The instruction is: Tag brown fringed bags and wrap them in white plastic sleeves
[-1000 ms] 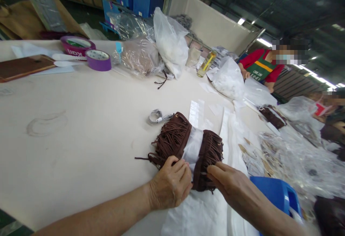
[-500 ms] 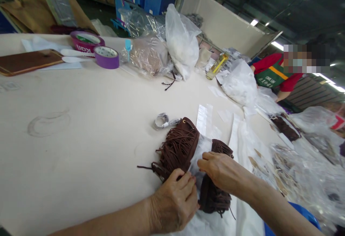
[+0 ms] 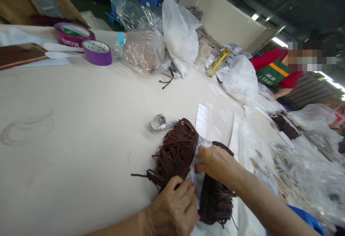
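Observation:
A dark brown fringed bag point(image 3: 176, 151) lies on the table, its two fringed sides spread apart. Gold eyelets show at its upper edge, and thin whitish wrapping point(image 3: 198, 184) shows in the gap between the sides. My left hand point(image 3: 174, 207) is closed on the bag's near edge, fingers curled over the rim beside the wrapping. From the right, my right hand point(image 3: 218, 162) reaches over the other side, its fingers bent into the gap and closed on the wrapping; its fingertips are partly hidden. A clear-wrapped coil point(image 3: 158, 122) sits just beyond the bag.
Purple tape point(image 3: 97, 58), magenta tape point(image 3: 63, 40) and a brown phone-like case point(image 3: 18, 57) lie far left. Filled plastic bags point(image 3: 179, 38) and a yellow-labelled bottle point(image 3: 217, 62) stand at the back. Loose plastic point(image 3: 304, 182) covers the right. A person in a green apron point(image 3: 269, 74) is across the table.
My right hand has shifted slightly, with its fingers more bent in the gap. The bag's right side sits a little lower in view. My left hand keeps its hold.

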`<state>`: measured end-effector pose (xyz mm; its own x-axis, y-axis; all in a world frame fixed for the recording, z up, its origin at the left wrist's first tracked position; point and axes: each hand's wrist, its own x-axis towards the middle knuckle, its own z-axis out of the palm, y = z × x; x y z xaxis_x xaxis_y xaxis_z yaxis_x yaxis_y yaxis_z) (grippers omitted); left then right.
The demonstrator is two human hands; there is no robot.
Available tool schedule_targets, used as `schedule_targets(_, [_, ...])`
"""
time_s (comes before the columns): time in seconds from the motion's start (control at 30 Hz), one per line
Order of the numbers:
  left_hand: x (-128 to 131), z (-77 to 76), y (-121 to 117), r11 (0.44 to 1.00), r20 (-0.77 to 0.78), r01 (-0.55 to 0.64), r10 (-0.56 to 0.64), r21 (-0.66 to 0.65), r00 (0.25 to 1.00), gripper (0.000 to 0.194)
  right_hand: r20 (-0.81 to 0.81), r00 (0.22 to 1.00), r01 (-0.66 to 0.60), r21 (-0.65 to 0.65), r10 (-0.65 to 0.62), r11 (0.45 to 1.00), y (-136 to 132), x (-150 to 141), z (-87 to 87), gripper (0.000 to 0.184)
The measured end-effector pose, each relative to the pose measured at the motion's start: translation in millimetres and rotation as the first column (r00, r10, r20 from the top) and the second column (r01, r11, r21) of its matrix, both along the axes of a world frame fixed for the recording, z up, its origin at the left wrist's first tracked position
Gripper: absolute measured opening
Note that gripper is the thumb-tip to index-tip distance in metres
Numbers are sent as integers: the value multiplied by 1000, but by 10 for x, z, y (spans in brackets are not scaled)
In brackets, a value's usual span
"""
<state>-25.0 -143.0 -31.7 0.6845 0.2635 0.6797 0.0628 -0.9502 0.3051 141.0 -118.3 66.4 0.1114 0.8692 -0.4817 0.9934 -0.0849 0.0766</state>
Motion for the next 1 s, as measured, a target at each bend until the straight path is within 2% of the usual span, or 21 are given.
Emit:
schedule_targets(0.1, [-6,-4,-2,1000,0,-2,2,9,1000,22,-50,998,33,35,-31,999,57,163,-48,25])
schedule_targets(0.17, [-7,-11,-6,1000,-1,-2,2,14,1000,22,-106,993,49,52,-43,997,80,270,-71,30])
schedule_targets(0.23, [-9,-14,-11,1000,-12,0,1,17,1000,23,-154,987,63,79,-50,995,66,342,-73,30])
schedule_targets(0.33, [-22,0,-13,1000,-35,1,-1,12,999,23,-179,982,95,174,-63,980,-85,337,-53,17])
schedule_targets(0.4, [-32,19,-9,1000,-45,12,-12,7,999,24,-161,985,124,385,-65,915,-292,243,-66,10])
schedule_targets(0.47, [-35,32,-1,1000,-34,18,-18,8,999,24,-123,992,86,630,-10,772,-555,85,-138,22])
schedule_targets(0.5, [-32,33,3,1000,-20,18,-18,7,1000,22,-96,994,32,699,50,714,-688,-9,-201,27])
schedule_targets(0.53, [-28,31,9,1000,-2,20,-20,6,1000,20,-57,991,-39,733,119,679,-812,-103,-280,30])
schedule_targets(0.6, [-17,14,20,999,36,32,-33,17,999,17,15,972,-167,744,235,647,-997,-271,-460,37])
schedule_targets(0.73, [-21,-35,36,995,69,68,-73,70,995,12,43,970,-171,821,239,545,-1096,-449,-723,48])
schedule_targets(0.8, [-43,-51,45,993,79,81,-88,89,993,12,28,967,-154,852,251,501,-1089,-468,-766,53])
schedule_targets(0.87, [-72,-49,63,986,67,99,-109,131,992,16,53,958,-176,884,282,432,-1106,-456,-778,52])
schedule_targets(0.93, [-106,-22,96,974,15,125,-130,187,991,18,132,943,-246,894,304,375,-1156,-424,-777,45])
schedule_targets(1.0, [-142,28,145,956,-62,155,-144,248,988,18,258,917,-361,862,305,355,-1225,-385,-767,39])
